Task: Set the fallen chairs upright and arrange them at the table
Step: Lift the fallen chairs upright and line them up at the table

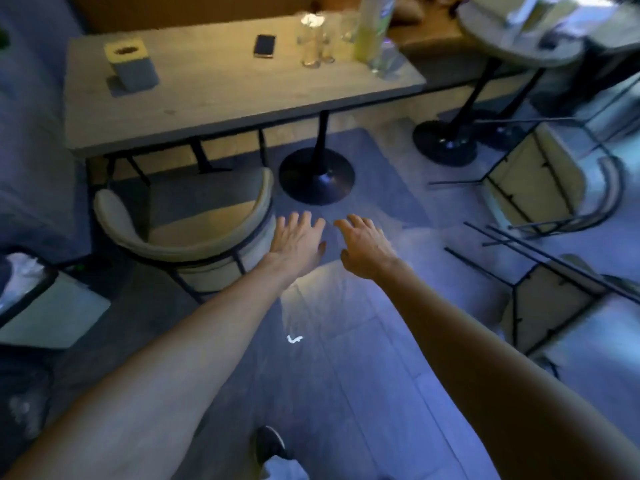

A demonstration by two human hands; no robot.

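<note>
Seen from above, a person reaches both bare arms forward over a grey tiled floor. The left hand [298,237] and right hand [363,244] are side by side, palms down, fingers spread loose and holding nothing. Just left of the left hand stands an upright chair [183,230] with a curved cream backrest on a thin black frame, its seat facing a long wooden table [221,91] and partly tucked beneath its edge. To the right, well apart from the hands, two matching chairs lie tipped over. The farther fallen chair [540,174] shows the underside of its seat, its black legs pointing left along the floor. The nearer fallen chair [554,303] also lies on its side, its legs stretching up and left towards the hands. On the table sit a tissue box [130,62], a phone [265,46], some glasses [315,43] and a bottle [374,26]
</note>
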